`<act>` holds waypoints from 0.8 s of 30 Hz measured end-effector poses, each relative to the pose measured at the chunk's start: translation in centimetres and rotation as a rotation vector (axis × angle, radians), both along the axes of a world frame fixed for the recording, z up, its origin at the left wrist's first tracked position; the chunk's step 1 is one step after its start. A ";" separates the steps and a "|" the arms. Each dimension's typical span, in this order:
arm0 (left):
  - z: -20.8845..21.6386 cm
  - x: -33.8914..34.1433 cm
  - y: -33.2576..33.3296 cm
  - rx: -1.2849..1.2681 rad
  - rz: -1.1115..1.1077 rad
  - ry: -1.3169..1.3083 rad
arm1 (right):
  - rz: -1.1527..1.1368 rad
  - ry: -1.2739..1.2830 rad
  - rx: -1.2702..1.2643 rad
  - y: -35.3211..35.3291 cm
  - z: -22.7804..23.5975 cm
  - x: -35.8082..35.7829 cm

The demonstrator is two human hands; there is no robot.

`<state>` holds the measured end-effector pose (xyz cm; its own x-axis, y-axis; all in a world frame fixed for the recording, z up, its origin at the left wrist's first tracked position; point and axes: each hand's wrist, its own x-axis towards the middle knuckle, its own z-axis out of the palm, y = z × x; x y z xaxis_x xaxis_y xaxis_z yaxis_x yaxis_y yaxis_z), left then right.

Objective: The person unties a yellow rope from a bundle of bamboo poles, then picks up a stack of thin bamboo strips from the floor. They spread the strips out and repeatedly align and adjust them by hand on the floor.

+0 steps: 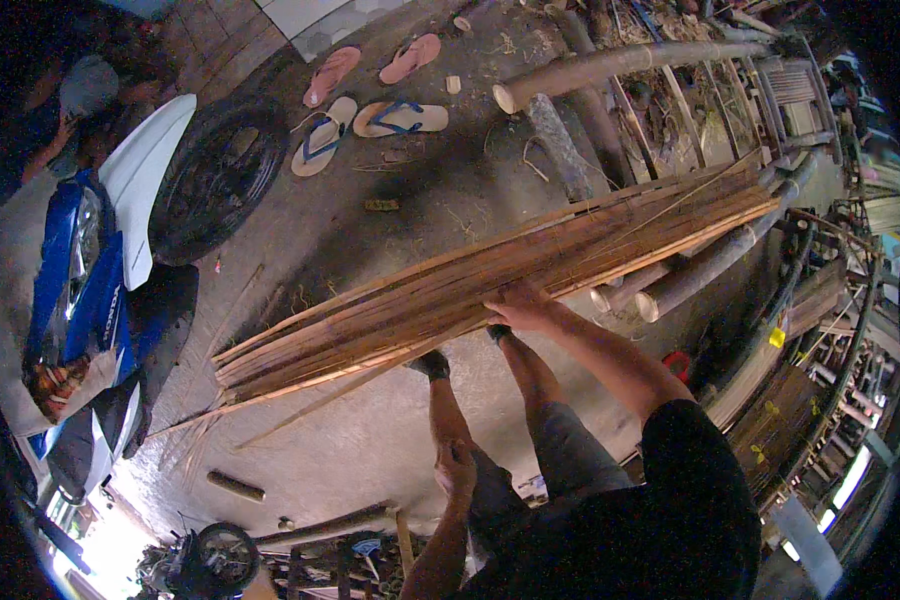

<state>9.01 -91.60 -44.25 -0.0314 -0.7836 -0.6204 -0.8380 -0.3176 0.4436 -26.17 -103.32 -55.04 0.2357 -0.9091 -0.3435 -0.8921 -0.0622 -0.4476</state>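
Concrete floor under long brown bamboo strips point(490, 285), right hand point(520, 307) fingers clamped on them.

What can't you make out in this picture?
- Right hand on the bamboo strips: fingertips curl over the bundle, grip hidden.
- Left hand at the knee: its palm side is hidden; holding anything? Cannot tell.
- Strips' far ends: lost among the poles.
- Motorbike: cut off by the dark rim.

slat bundle point(490, 285) on floor | motorbike point(100, 290) left | sandals point(370, 100) behind | poles point(670, 270) right
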 end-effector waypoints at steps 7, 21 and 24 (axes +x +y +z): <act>0.4 -0.2 -0.1 -0.092 0.015 0.022 | -0.041 -0.031 -0.062 -8.2 -1.5 -2.0; -1.4 0.8 2.1 0.057 -0.062 -0.079 | -0.316 0.280 0.125 -2.6 -5.4 -3.0; -1.2 0.3 1.6 0.089 -0.028 -0.094 | -0.256 0.231 -0.169 0.2 -5.8 -2.2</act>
